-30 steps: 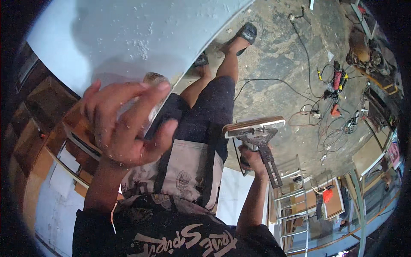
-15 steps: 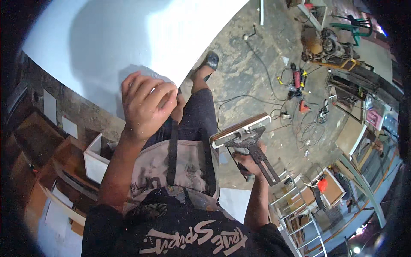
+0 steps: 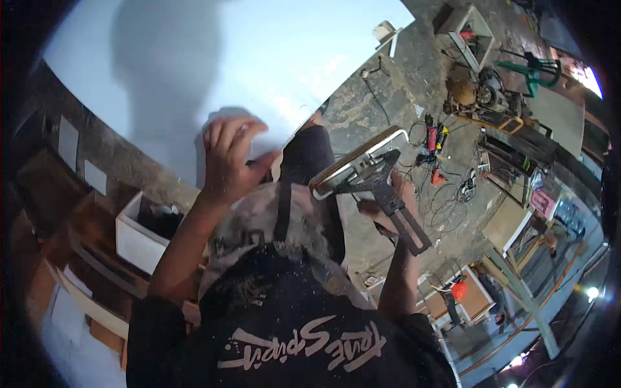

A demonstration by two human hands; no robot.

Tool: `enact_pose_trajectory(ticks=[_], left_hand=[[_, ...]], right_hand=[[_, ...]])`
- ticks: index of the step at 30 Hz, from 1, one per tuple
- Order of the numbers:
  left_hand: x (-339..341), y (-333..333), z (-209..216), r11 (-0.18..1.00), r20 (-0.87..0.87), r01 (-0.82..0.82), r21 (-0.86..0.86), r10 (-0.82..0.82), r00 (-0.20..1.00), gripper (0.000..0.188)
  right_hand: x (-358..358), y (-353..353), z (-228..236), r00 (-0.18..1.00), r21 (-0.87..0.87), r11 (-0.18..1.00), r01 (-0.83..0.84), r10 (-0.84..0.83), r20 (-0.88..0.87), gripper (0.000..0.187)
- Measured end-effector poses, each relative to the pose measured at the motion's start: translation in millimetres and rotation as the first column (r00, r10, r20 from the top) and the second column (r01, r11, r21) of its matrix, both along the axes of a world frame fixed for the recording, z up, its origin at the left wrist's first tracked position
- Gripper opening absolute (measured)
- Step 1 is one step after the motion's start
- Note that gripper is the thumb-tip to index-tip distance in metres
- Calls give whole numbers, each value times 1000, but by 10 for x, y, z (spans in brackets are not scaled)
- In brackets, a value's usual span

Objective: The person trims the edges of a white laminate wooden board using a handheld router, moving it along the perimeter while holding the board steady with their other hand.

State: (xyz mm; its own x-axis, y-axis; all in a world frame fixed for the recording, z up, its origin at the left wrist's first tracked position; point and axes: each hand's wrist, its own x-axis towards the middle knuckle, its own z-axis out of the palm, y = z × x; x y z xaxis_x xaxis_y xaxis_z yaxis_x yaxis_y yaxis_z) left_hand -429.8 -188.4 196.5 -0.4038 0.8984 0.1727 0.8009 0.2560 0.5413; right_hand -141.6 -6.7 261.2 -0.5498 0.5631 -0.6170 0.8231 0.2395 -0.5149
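Observation:
A large smooth white panel (image 3: 278,71) spreads across the upper left, with a dark shadow on its face. My left hand (image 3: 231,152) is at the panel's near edge, its fingers bent but apart and its thumb stretched to the right. Nothing shows inside it; whether it touches the panel I cannot tell. My right hand (image 3: 388,210), lower right of the panel, is closed around a dark tool (image 3: 381,187). This has a long flat head with a pale rim and brown layer, and a slotted black bar. The tool partly hides the fingers.
Power tools (image 3: 432,139) and tangled cables (image 3: 446,207) lie on the stained concrete floor. Behind them stand machinery (image 3: 488,90) and a green stand (image 3: 533,71). A white open box (image 3: 139,242) and brown wooden cabinets (image 3: 77,220) are at my left.
The view has shifted, and more of the panel's right end shows. My left hand's fingers have spread slightly. The dark tool is still in my right hand, tilted a little differently.

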Motion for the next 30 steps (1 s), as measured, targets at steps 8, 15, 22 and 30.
enact_pose_trajectory(ticks=[8, 15, 22, 30], left_hand=[[55, 153, 53, 962, -56, -185, -199, 178, 982, 85], [95, 466, 0, 958, -123, -172, -231, 146, 982, 88], [90, 1214, -41, 969, -128, 116, -218, -146, 981, 73], [449, 786, -57, 896, 385, 432, 104, -437, 813, 31]], right_hand=[[-168, 40, -194, 986, 23, 987, -161, 160, 36, 72], [-337, 110, 40, 989, 0, 991, -134, 134, 55, 53], [10, 442, 126, 987, -34, 998, -60, 64, 147, 63], [377, 1353, 7, 999, 54, 998, 36, -38, 36, 79]])
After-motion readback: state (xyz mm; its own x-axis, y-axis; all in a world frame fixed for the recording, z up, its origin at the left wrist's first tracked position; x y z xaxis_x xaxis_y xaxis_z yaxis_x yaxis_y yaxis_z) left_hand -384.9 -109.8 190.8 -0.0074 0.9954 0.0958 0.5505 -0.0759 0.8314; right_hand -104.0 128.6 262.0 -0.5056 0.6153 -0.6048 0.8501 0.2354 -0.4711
